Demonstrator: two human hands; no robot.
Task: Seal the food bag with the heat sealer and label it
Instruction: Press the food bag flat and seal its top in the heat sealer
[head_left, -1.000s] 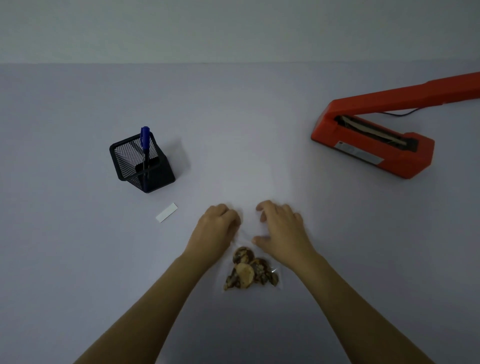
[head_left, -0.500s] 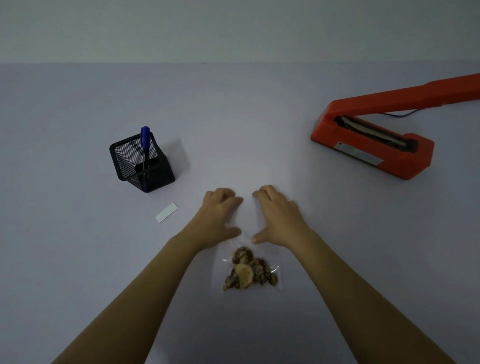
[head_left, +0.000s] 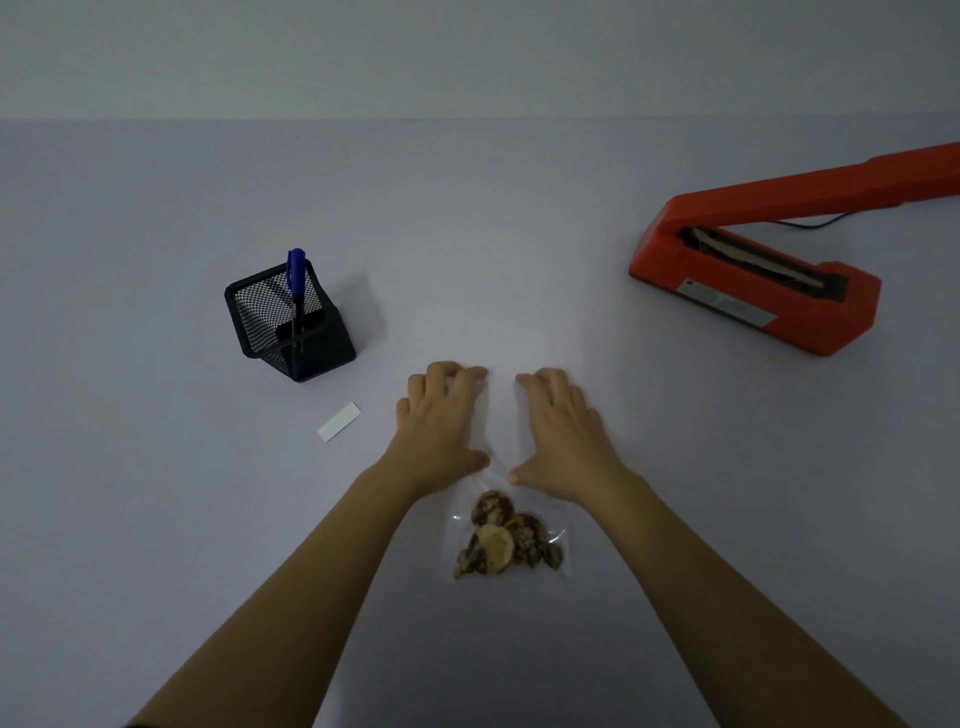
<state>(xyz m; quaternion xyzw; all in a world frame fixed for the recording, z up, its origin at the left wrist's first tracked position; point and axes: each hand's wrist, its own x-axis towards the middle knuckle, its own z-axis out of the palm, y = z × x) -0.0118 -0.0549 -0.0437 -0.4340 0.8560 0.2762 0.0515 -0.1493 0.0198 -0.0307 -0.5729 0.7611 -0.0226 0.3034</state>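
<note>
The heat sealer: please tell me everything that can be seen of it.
The heat sealer is of orange-red plastic, as it looks, and stands on the table at the far right. Its long arm is raised from a hinge at the left end and runs out of the picture: it is open. The base shows a dark sealing strip and, on the near side, a silvery plate. A thin black cable lies behind it. Neither the left hand nor the right hand touches it.

Table (head_left: 156, 519) layout: bag (head_left: 511, 545) at near centre.
Left hand (head_left: 441, 426) and right hand (head_left: 561, 431) on bag's far part; label (head_left: 338, 421) left; holder (head_left: 291, 322) with pen (head_left: 296, 270) beyond it; sealer (head_left: 753, 291) far right.
</note>
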